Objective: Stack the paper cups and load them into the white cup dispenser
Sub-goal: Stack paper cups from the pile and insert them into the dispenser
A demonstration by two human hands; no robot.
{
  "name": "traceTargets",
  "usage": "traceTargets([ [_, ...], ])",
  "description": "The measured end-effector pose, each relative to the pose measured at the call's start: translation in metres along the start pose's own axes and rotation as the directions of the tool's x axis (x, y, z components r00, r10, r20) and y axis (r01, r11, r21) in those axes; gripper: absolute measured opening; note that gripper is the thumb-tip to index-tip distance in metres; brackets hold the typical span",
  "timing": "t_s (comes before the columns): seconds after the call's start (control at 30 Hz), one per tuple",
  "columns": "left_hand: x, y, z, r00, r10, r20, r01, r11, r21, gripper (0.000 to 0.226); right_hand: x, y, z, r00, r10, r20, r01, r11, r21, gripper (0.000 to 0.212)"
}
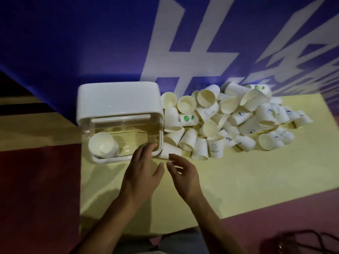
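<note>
Cups (220,121) are piled loose along the rear edge of the yellow top (238,189). Dispenser (117,103) sits at the rear-left corner w/ a short stack (102,146) inside. L hand (143,173) and R hand (183,177) are both spread and empty, near the dispenser's front corner. Orient cups the same way, nest snug, then load. Dim and blurry, so can't tell if L fingertips touch the dispenser.

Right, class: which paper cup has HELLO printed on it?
The cup at the pile's front edge, a smiley face above the word; no other cup shows either.
</note>
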State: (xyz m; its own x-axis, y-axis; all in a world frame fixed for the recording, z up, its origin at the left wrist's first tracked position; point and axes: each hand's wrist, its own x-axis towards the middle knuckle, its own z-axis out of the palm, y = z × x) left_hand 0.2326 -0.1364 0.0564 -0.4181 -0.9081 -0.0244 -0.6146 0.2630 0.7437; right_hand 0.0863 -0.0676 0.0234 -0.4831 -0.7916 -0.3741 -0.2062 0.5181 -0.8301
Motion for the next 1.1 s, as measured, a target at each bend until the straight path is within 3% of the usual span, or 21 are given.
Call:
traceTargets([
  [0.17, 0.04, 0.07, 0.079, 0.986, 0.108, 0.127, -0.114, 0.992, 0.045, 0.061, -0.007, 0.036, -0.097, 0.991, 0.078, -0.106, -0.074, 0.997, 0.039, 0.021],
  [0.37, 0.132, 0.154, 0.163, 0.979, 0.19, 0.076, -0.202, 0.956, 0.211, 0.081, -0.003, 0.086, -0.201, 0.97, 0.191, -0.149, -0.177, 0.979, 0.105, 0.013],
  [0.5, 0.19, 0.187, 0.21, 0.968, 0.249, -0.01, -0.206, 0.822, 0.532, 0.091, 0.014, 0.107, -0.26, 0.973, 0.179, -0.146, -0.166, 0.981, 0.096, 0.011],
  [0.7, 0.224, 0.193, 0.248, 0.958, 0.274, 0.082, -0.234, 0.585, 0.777, 0.083, 0.049, 0.117, -0.326, 0.972, 0.164, -0.166, -0.145, 0.982, 0.123, 0.01],
  [0.83, 0.228, 0.192, 0.255, 0.964, 0.245, 0.101, -0.23, 0.588, 0.776, 0.076, 0.077, 0.117, -0.355, 0.97, 0.141, -0.196, -0.121, 0.986, 0.111, 0.017],
  [0.9, 0.228, 0.197, 0.249, 0.968, 0.239, 0.081, -0.219, 0.635, 0.741, 0.074, 0.092, 0.112, -0.364, 0.959, 0.161, -0.235, -0.131, 0.982, 0.139, 0.01],
  [0.97, 0.222, 0.208, 0.241, 0.977, 0.211, 0.029, -0.176, 0.724, 0.667, 0.075, 0.112, 0.107, -0.372, 0.934, 0.181, -0.309, -0.147, 0.98, 0.131, 0.027],
  [1.1, 0.177, 0.23, 0.228, 0.984, 0.134, -0.118, -0.071, 0.9, 0.431, 0.075, 0.162, 0.1, -0.373, 0.911, 0.278, -0.306, -0.249, 0.96, 0.129, 0.1],
])
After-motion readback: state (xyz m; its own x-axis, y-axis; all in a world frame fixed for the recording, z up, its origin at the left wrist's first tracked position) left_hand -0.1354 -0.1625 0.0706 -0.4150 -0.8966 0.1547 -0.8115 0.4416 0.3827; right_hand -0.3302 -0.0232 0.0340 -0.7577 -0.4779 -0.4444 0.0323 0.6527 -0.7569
